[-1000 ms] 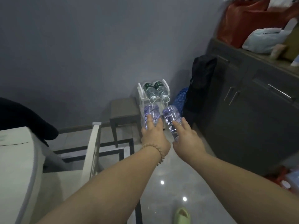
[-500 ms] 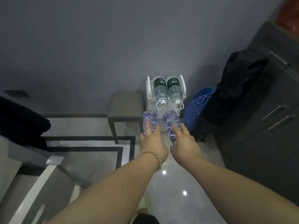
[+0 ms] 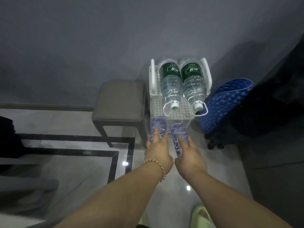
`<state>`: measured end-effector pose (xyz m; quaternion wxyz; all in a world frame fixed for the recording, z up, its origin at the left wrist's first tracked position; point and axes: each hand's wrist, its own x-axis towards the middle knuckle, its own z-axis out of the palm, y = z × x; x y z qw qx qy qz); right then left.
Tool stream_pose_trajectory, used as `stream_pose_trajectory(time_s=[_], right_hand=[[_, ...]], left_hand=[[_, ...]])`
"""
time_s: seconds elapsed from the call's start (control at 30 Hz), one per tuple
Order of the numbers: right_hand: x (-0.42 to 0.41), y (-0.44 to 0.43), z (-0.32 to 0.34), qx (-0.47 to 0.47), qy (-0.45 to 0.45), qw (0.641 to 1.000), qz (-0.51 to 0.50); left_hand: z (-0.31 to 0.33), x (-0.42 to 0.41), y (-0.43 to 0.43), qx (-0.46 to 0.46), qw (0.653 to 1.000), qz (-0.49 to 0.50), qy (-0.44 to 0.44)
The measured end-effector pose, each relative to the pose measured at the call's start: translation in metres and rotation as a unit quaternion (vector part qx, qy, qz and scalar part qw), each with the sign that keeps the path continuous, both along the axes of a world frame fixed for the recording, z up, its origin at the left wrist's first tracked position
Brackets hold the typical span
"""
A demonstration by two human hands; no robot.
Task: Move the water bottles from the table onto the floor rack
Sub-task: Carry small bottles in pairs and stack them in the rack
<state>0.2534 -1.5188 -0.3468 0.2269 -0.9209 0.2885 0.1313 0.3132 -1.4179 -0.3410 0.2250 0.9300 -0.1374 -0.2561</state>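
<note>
Grip of left hand, right hand round bottles, lengthwise toward rack

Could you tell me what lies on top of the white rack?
A green-labelled bottle and its twin lie side by side on the top shelf; anything below is covered.

The left large water bottle and the right large water bottle, lying side by side on the white rack's top shelf, each carry a dark green label with white characters. The print is upside down and too blurred to read.
</note>
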Motion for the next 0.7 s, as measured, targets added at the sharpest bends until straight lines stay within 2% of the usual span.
stream_pose_trajectory(time_s=[0.13,0.3,0.4,0.57,0.7], right_hand=[[0.037,-0.032,-0.080,0.002,-0.030,0.999,0.022],[0.089,-0.080,-0.181,-0.013,-0.118,0.992,0.041],[0.124,-0.100,-0.220,-0.011,-0.175,0.984,0.025],[0.191,-0.124,-0.259,0.046,-0.235,0.971,-0.014],[0.223,-0.134,-0.270,0.016,-0.301,0.953,0.024]], left_hand=[[-0.078,0.034,-0.028,-0.022,0.999,0.022,-0.025],[-0.173,0.083,-0.073,-0.078,0.993,0.041,-0.075],[-0.206,0.112,-0.091,-0.090,0.989,0.028,-0.116],[-0.246,0.173,-0.123,-0.073,0.983,0.013,-0.170],[-0.262,0.208,-0.137,-0.034,0.977,-0.029,-0.209]])
